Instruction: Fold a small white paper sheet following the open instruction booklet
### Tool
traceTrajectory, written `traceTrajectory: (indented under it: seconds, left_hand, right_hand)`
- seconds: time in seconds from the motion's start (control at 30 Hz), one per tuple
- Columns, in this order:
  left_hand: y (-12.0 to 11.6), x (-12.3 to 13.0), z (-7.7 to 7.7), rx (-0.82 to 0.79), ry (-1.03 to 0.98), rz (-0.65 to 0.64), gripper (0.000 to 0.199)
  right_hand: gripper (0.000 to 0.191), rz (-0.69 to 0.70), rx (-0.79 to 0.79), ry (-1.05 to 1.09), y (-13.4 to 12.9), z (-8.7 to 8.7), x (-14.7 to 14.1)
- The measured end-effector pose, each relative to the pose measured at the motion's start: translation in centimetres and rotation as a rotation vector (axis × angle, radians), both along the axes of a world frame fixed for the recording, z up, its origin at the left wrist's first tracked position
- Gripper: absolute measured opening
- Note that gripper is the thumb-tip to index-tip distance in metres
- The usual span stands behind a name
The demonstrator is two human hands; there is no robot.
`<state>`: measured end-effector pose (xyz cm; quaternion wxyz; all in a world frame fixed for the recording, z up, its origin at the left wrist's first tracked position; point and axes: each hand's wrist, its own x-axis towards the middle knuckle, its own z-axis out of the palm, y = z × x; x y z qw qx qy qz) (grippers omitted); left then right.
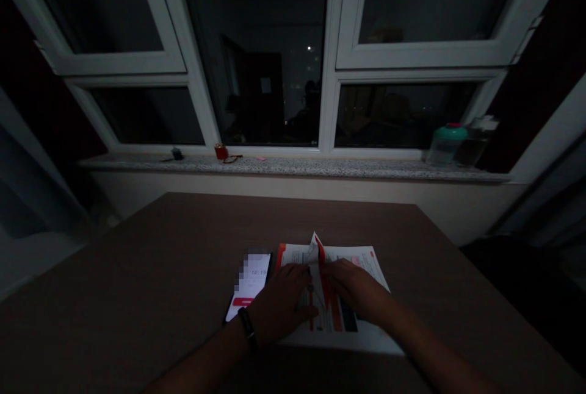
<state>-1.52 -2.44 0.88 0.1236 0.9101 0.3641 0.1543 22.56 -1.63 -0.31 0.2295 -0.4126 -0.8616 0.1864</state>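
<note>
Printed sheets (373,266) with orange and red blocks, perhaps an open magazine or booklet, lie on the table under both my hands. One page (321,254) stands up in a crease near the middle, showing a red side. My left hand (286,299), with a dark band on its wrist, rests on the left part, fingers stretched out and thumb apart. Against the red side of the raised page, the fingers of my right hand (359,287) are bent together and seem to grip it; their tips are partly hidden. A lit phone (254,278) lies left of the sheets, beside my left hand.
The brown table (192,241) reaches toward a wall below a window. On the speckled sill (293,165) are a small red jar (221,151), a small dark bottle (176,153), a teal-topped bottle (447,143) and a clear bottle (476,141). The room is dim.
</note>
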Motion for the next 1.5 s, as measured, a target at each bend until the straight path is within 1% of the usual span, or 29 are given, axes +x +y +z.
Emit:
traceTrajectory:
  seconds: [0.07,0.2,0.37,0.5,0.6,0.67,0.73,0.8,0.9,1.0,1.07,1.17,1.23,1.37,1.5]
  left_hand:
    - [0.1,0.1,0.1,0.017,0.005,0.002,0.041]
    - [0.4,0.4,0.2,0.043,0.018,0.026,0.013]
    - [1.5,0.9,-0.6,0.072,0.031,0.078,0.014]
    - [2.0,1.1,-0.9,0.08,0.029,0.121,0.008]
    - [2.0,1.1,-0.8,0.064,0.01,0.131,0.009]
    - [1.9,1.1,-0.7,0.062,0.003,0.131,0.008]
    - [1.8,1.1,-0.9,0.072,0.011,0.113,0.018]
    - [1.7,1.2,-1.2,0.095,0.042,0.086,0.025]
    - [1.6,1.6,-1.7,0.154,0.101,0.056,0.021]
    - [1.2,1.9,-1.8,0.196,0.146,0.036,0.021]
    - [1.0,2.0,-1.6,0.162,0.155,0.038,0.024]
    - [0.7,2.0,-1.7,0.13,0.128,0.067,0.03]
    - [0.7,2.0,-2.0,0.164,0.126,0.037,0.04]
    - [0.7,2.0,-2.6,0.199,0.186,0.021,0.038]
    - [0.3,2.0,-2.1,0.173,0.176,-0.003,0.041]
  right_hand:
    - [0.035,-0.001,0.001,0.009,0.1,-0.3,0.1]
    - [0.029,0.005,0.008,0.064,0.3,-0.9,0.1]
    - [0.024,-0.012,0.021,0.099,0.3,-1.4,-0.2]
    - [0.022,-0.109,0.044,0.11,0.6,-1.8,-0.3]
    - [0.025,-0.196,0.051,0.137,0.8,-2.0,-0.3]
    - [0.023,-0.23,0.052,0.129,0.8,-2.0,-0.4]
    - [0.019,-0.255,0.065,0.093,0.8,-1.8,-0.5]
    - [0.015,-0.263,0.095,0.035,0.7,-1.6,-0.5]
    - [0.008,-0.245,0.149,-0.076,0.4,-1.2,-0.4]
    - [0.01,-0.249,0.178,-0.176,0.2,-0.8,-0.4]
    - [0.011,-0.262,0.185,-0.213,0.1,-0.7,-0.4]
    - [0.011,-0.277,0.175,-0.23,0.1,-0.5,-0.4]
    - [0.011,-0.288,0.158,-0.23,0.1,-0.4,-0.5]
    - [0.011,-0.319,0.122,-0.228,0.0,-0.2,-0.4]
    - [0.012,-0.342,0.103,-0.236,0.0,-0.2,-0.4]
